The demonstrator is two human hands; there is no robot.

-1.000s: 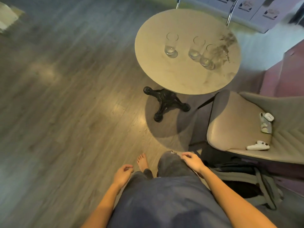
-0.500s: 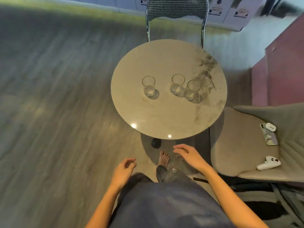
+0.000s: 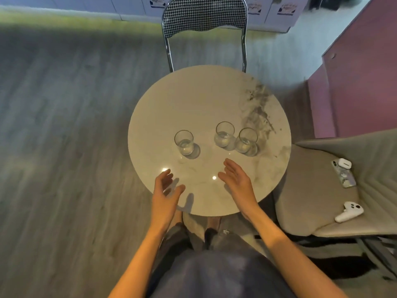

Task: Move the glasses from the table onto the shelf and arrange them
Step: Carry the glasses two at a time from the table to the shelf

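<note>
Three clear tumblers stand upright on the round marble table. The lone glass stands apart toward the person's left; the middle glass and right glass stand just beside each other, possibly touching, though I cannot tell. Each seems to hold a little water, or a thick base; unclear.

Left hand hovers over the near table edge, fingers loosely spread, holding nothing. Right hand is flat, fingers straight and together, palm turned inward, empty, near the paired glasses. No shelf is in view.

Step in hand, as judged: the reach before the first pickup.

Doing it well:
- Left hand takes the lone glass; there is free room all round it.
- Right hand should take the middle glass from its free side, thumb and fingers wrapped low on the wall, so the knuckles do not knock the right glass.
- Lift straight up before swinging away; keep the rims level in case there is liquid.
- Smooth glass on a polished top may slide if nudged, so close the grip firmly before pulling.

Beside the table: houndstooth chair, padded seat with phone and white controller.
</note>
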